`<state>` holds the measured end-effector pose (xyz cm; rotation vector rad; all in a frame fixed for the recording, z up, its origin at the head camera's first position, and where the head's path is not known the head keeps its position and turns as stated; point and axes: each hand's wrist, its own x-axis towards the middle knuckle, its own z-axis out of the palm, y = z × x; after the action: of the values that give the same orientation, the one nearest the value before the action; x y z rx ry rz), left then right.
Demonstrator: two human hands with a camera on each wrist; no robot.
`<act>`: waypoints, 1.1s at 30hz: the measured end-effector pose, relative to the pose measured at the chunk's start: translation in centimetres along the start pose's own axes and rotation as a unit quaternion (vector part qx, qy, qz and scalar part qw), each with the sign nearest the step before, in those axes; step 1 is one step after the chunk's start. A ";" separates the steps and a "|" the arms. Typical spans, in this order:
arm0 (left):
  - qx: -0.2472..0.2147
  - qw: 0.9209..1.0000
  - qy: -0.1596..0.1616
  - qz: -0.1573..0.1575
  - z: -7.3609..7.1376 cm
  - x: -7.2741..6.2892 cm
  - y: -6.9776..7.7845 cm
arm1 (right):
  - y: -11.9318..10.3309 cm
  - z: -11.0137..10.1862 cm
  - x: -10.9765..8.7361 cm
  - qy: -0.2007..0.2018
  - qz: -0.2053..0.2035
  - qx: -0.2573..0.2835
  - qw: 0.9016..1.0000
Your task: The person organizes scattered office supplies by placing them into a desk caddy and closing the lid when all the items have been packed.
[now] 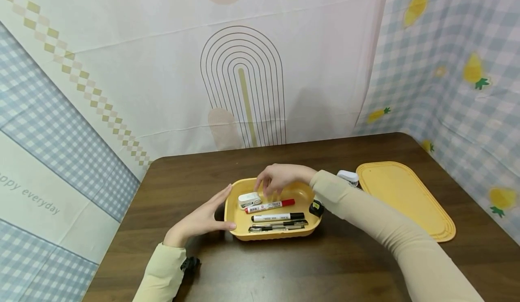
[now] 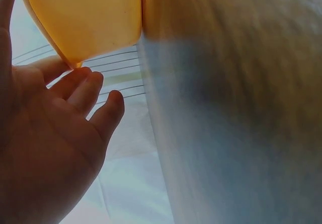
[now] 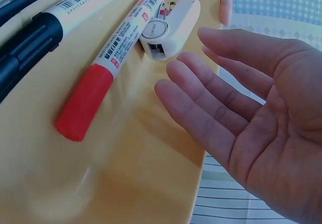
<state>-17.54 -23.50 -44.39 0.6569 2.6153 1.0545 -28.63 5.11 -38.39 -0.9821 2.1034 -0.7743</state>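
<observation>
A yellow plastic box [image 1: 239,236] sits on the table, its top uncovered. Against its left end rests my left hand [image 1: 203,220], the thumb at the near corner and the other fingers by the far corner. Its fingertips touch the rim in the left wrist view. Over the box's far side hovers my right hand [image 1: 278,178], fingers loosely extended and holding nothing. Just below those fingers are a small white stapler [image 3: 173,30] and a red-capped marker [image 3: 118,58]. Nearer the front lie a black-capped marker [image 1: 274,217] and black pens [image 1: 278,225].
A flat yellow lid [image 1: 402,198] lies on the table at the right. Beside its left edge is another white stapler [image 1: 348,176], partly hidden by my right sleeve. Patterned cloth [image 1: 325,58] hangs behind the brown wooden table [image 1: 260,266].
</observation>
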 end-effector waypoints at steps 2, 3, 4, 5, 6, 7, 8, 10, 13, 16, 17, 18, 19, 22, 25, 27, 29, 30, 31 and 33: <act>0.001 1.000 0.001 0.003 0.0 0.0 0.1 | 0.0 -0.2 -0.2 0.007 -0.003 0.001 1.000; 0.001 1.000 0.000 0.002 0.0 0.0 0.1 | -0.1 -0.4 -0.3 0.010 -0.004 0.000 1.000; 0.001 1.000 0.001 0.002 0.0 -0.1 0.1 | -0.1 -0.5 -0.4 0.013 -0.006 -0.003 1.000; 0.002 1.000 0.002 0.005 0.0 -0.1 0.1 | -0.1 -0.7 -0.5 0.016 -0.007 -0.007 1.000; 0.001 1.000 0.002 0.004 0.0 -0.1 0.1 | 0.0 -0.8 -0.5 0.020 -0.009 -0.012 1.000; 0.002 1.000 0.003 0.005 0.0 -0.1 0.1 | 0.1 -1.0 -0.6 0.024 -0.011 -0.017 1.000; 0.003 1.000 0.003 0.003 0.0 -0.1 0.0 | 0.1 -1.1 -0.7 0.028 -0.013 -0.026 0.999; 0.005 1.000 0.006 0.009 0.0 -0.1 -0.1 | 0.1 -1.4 -0.8 0.036 -0.015 -0.040 0.998; 0.006 1.000 0.008 0.013 0.0 0.0 -0.1 | 0.3 -1.7 -1.0 0.044 -0.022 -0.052 0.997; 0.006 1.000 0.006 0.012 0.0 0.0 -0.2 | 0.5 -2.0 -1.2 0.050 -0.028 -0.057 0.997; 0.006 1.000 0.006 0.011 0.0 0.0 -0.2 | 0.6 -2.1 -1.3 0.052 -0.029 -0.056 0.997; 0.006 1.000 0.005 0.012 0.0 0.0 -0.2 | 0.7 -2.2 -1.3 0.054 -0.030 -0.055 0.997; 0.006 1.000 0.005 0.010 0.0 0.0 -0.2 | 0.8 -2.3 -1.4 0.057 -0.030 -0.054 0.997; 0.004 1.000 0.003 0.007 0.0 0.0 -0.2 | 1.1 -2.6 -1.8 0.066 -0.025 -0.045 0.996; 0.004 1.000 0.004 0.007 0.0 0.0 -0.2 | 1.5 -3.1 -2.2 0.076 -0.022 -0.039 0.996; 0.003 1.000 0.003 0.006 0.0 0.0 -0.1 | 1.8 -3.4 -2.4 0.084 -0.019 -0.040 0.996; 0.004 1.000 0.002 0.007 0.0 0.0 -0.1 | 2.0 -3.7 -2.6 0.092 -0.017 -0.039 0.995; 0.004 1.000 0.002 0.006 0.0 0.0 -0.1 | 2.2 -3.9 -2.8 0.097 -0.015 -0.036 0.994; 0.004 1.000 0.002 0.006 0.0 0.0 -0.1 | 2.3 -4.0 -2.9 0.102 -0.014 -0.033 0.994; 0.002 1.000 0.002 0.005 0.0 0.0 -0.1 | 2.5 -4.2 -3.2 0.111 -0.011 -0.023 0.994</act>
<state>-17.54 -23.57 -44.44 0.6710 2.6203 1.0551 -31.37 10.02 -36.70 -0.9828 2.3122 -0.8841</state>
